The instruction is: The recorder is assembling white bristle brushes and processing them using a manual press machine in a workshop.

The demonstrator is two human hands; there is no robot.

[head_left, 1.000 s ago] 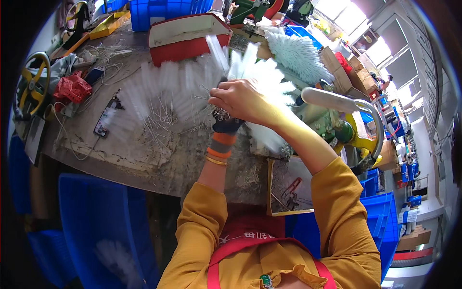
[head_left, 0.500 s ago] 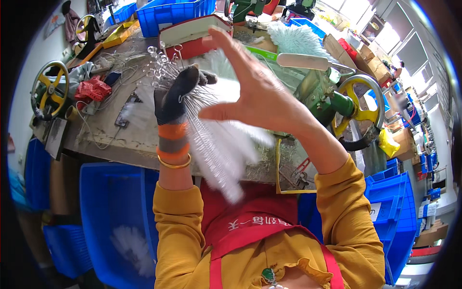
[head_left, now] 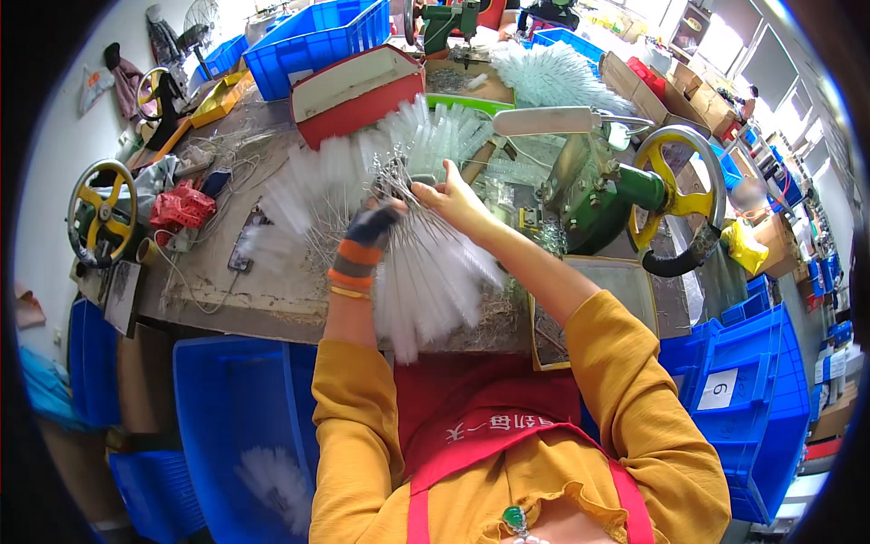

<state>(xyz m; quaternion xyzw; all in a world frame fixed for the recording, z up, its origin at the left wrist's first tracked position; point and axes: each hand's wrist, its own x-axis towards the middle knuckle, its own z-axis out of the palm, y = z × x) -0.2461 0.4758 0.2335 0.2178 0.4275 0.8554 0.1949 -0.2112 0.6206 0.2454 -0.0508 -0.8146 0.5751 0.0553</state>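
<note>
Green machine (head_left: 609, 201) beside brush bundle (head_left: 426, 272)

The white brush bundle (head_left: 426, 272) is covering the left hand's (head_left: 372, 227) fingers; the wire stems are hiding the right hand's (head_left: 458, 204) fingertips, and the desk's (head_left: 217, 290) far clutter is blurring.

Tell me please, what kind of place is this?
Probably a small workshop that makes brushes. A bundle of white wire brushes is held over a cluttered workbench, a green machine with a yellow wheel stands beside it, and blue plastic crates are all around.
</note>
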